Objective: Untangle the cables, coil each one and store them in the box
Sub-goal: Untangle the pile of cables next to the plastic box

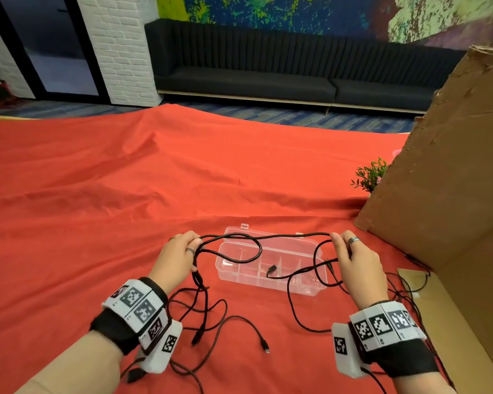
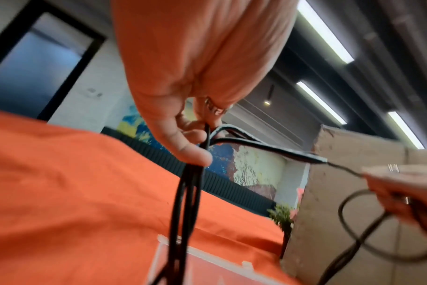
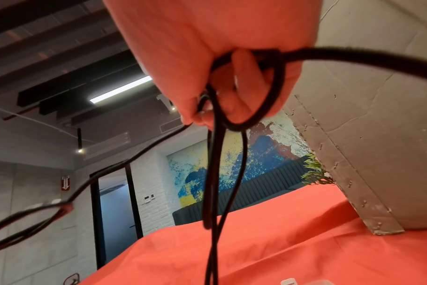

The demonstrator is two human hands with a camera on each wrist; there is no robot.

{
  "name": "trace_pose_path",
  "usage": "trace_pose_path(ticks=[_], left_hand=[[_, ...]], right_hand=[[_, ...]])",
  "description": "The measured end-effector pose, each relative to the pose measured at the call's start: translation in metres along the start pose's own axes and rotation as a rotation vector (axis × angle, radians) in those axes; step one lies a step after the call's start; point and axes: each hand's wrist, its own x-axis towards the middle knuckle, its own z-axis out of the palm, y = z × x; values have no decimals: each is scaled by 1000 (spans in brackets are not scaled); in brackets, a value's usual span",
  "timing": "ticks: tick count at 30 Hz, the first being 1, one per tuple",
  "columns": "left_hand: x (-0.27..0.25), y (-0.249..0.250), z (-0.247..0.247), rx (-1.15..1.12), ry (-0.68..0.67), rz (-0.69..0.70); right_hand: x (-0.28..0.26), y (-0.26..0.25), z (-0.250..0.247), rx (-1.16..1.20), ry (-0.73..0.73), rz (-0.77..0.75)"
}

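Note:
Several black cables (image 1: pixel 256 238) hang tangled between my two hands above a clear plastic compartment box (image 1: pixel 271 285) with its lid open on the red cloth. My left hand (image 1: pixel 180 254) pinches a bundle of strands (image 2: pixel 208 138) that drops toward the cloth. My right hand (image 1: pixel 350 251) grips cable loops (image 3: pixel 246 119) curled round its fingers. One span runs taut from hand to hand over the box. Loose ends with plugs (image 1: pixel 264 344) trail on the cloth near me.
A large cardboard box (image 1: pixel 450 194) stands at the right, close to my right hand. A small green plant (image 1: pixel 372 176) peeks out behind it. The red cloth (image 1: pixel 125 180) spreads far to the left and back. More thin wires (image 1: pixel 410 294) lie by the cardboard.

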Motion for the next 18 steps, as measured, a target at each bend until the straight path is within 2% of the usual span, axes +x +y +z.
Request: trace_pose_path(ticks=[3, 6, 9, 11, 14, 16, 18], left_hand=[[-2, 3, 0, -293, -68, -119], [-8, 17, -4, -436, -136, -138], [-10, 29, -7, -541, -203, -177], [-10, 35, -8, -539, -226, -186], [-9, 42, -6, -454, -261, -175], [-8, 44, -4, -408, -271, -174], [-6, 41, -5, -393, -279, -182]], right_hand=[[-4, -3, 6, 30, -29, -87], [-7, -5, 19, 85, -141, -111], [-10, -11, 25, 402, -307, -112], [-12, -20, 25, 639, -472, -93], [-15, -37, 24, 729, -616, -127], [-16, -44, 26, 740, -640, -140], [-12, -47, 26, 791, -564, -43]])
